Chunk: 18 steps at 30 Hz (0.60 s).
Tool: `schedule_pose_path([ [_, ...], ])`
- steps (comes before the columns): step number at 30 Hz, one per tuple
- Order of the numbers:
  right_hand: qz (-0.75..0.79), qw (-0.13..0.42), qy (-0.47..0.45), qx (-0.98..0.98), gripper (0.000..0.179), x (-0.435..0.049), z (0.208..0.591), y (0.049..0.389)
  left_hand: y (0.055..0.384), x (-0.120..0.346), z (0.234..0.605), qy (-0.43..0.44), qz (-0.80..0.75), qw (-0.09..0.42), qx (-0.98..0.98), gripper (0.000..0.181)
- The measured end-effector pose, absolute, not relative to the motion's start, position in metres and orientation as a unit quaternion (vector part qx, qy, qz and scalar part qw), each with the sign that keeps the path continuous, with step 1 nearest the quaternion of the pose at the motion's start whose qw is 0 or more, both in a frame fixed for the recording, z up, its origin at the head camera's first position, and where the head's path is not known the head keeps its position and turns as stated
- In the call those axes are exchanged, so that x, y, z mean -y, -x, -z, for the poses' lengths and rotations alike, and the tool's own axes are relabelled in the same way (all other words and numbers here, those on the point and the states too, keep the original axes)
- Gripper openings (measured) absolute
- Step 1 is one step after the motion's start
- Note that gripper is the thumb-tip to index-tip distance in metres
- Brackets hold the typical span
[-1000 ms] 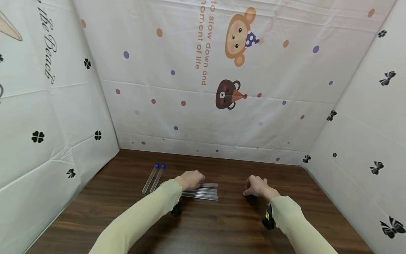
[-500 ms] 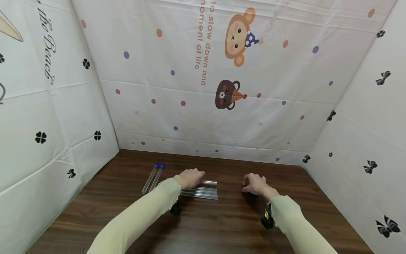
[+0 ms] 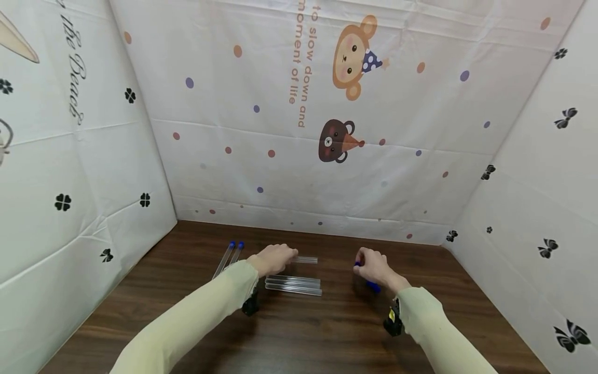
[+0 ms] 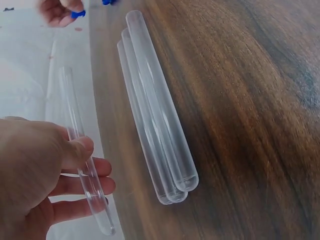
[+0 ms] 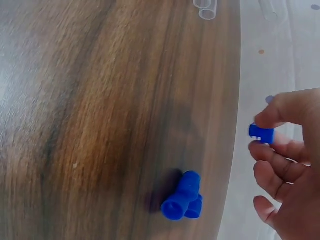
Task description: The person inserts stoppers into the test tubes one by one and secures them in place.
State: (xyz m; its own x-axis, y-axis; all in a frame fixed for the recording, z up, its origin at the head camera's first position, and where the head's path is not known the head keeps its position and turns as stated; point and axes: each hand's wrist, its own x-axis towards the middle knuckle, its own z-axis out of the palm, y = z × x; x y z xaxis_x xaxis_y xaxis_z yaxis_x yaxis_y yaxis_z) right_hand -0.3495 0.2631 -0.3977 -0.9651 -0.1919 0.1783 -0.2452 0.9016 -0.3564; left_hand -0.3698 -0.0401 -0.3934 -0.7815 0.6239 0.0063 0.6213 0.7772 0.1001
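Note:
My left hand (image 3: 273,258) pinches a clear test tube (image 4: 72,107) between thumb and fingers, lifted off the table. Its open end points toward my right hand (image 5: 290,165). Between the right thumb and fingertips sits a small blue cap (image 5: 265,134), also raised and apart from the tube. Three more clear test tubes (image 4: 155,115) lie side by side on the wood, near the left hand. Below the right hand, loose blue caps (image 5: 182,196) rest together on the tabletop.
Two test tubes with blue caps (image 3: 232,244) lie at the back left of the dark wooden table (image 3: 322,332), partly behind the left sleeve. White printed sheets (image 3: 261,130) stand as walls at the back and both sides.
My left hand has drawn one tube away from the row, up and slightly left. The right hand has risen with a blue cap, leaving other caps visible on the table.

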Motion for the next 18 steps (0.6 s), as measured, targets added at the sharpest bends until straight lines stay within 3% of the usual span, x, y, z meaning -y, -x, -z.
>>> schedule_pose_path([
  [9, -0.218, 0.107, -0.150, 0.959, 0.015, -0.258, 0.388, 0.352, 0.369, 0.046, 0.386, -0.345, -0.043, -0.005, -0.938, 0.026],
  [18, -0.325, 0.088, -0.143, 0.931, 0.029, -0.250, 0.379, 0.353, 0.372, 0.045, 0.384, -0.348, -0.032, -0.009, -0.937, 0.023],
])
